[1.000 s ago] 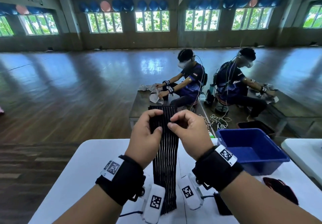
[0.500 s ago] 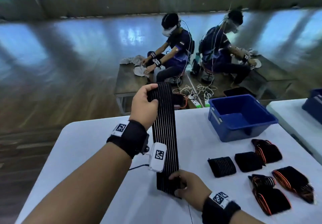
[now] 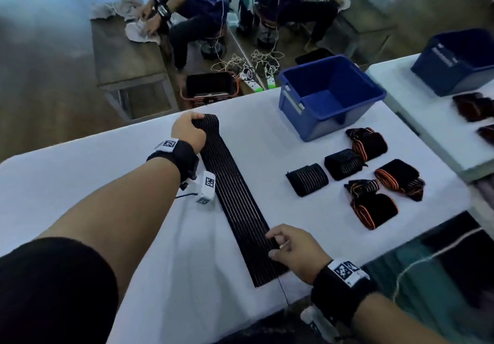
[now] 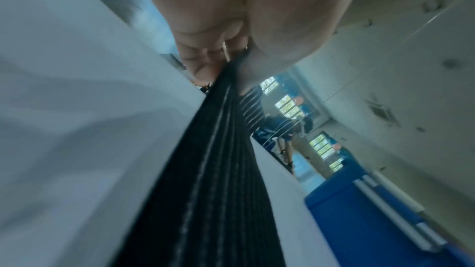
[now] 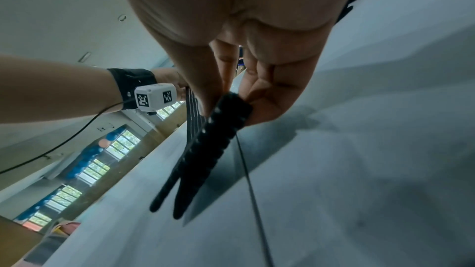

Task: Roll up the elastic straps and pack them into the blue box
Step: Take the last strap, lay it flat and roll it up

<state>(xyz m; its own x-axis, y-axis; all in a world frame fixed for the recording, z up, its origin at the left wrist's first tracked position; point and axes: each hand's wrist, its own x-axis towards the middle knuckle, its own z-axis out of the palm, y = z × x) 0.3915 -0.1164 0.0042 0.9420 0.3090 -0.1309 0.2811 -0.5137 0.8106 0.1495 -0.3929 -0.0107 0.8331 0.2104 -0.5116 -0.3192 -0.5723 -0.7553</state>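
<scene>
A long black elastic strap (image 3: 235,196) with thin pale stripes lies stretched flat across the white table (image 3: 80,177). My left hand (image 3: 188,132) grips its far end, fingers curled round the strap (image 4: 216,170). Near the table's front edge my right hand (image 3: 288,247) pinches the strap's near end (image 5: 218,129) between thumb and fingers. The blue box (image 3: 328,97) stands at the far right of the table, and nothing shows inside it.
Several rolled straps, black and black-and-orange, lie right of the strap (image 3: 307,179) (image 3: 374,210). A second white table (image 3: 427,135) at right carries another blue box (image 3: 457,62). Two seated people work beyond the table. A black basket (image 3: 211,86) sits on the floor.
The strap, held up with both hands at its top, now lies stretched on the table. My right hand slid to its near end; my left lowered the far end.
</scene>
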